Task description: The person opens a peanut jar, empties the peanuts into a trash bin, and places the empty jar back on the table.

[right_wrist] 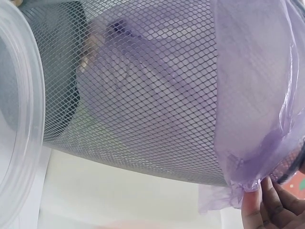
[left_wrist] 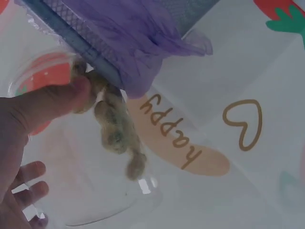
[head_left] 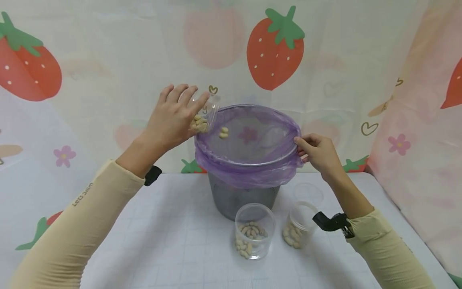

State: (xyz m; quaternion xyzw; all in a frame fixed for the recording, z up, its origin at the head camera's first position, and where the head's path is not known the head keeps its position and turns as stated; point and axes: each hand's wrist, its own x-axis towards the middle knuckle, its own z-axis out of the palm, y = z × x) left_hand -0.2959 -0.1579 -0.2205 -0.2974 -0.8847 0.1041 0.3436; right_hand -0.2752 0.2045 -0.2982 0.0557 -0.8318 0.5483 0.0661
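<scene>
My left hand [head_left: 174, 116] holds a clear plastic jar [left_wrist: 95, 191] tipped sideways at the left rim of a grey mesh bin [head_left: 236, 198]. Pale peanuts [left_wrist: 112, 129] lie along the jar's side near its mouth. Two more peanuts [head_left: 224, 133] are in the air just past the mouth, over the bin's opening. A thin purple bag [head_left: 252, 176] lines the bin and folds down over its rim. At the right rim, my right hand [head_left: 320, 154] pinches the bag's edge between thumb and fingers, seen also in the right wrist view.
On the white table [head_left: 162, 241], in front of the bin, stands an open clear jar [head_left: 258, 249] with peanuts inside. Beside it, a second clear jar [head_left: 294, 233] of peanuts sits below my right wrist. A clear round lid [head_left: 308, 194] lies behind. A strawberry-print cloth [head_left: 144, 52] hangs at the back.
</scene>
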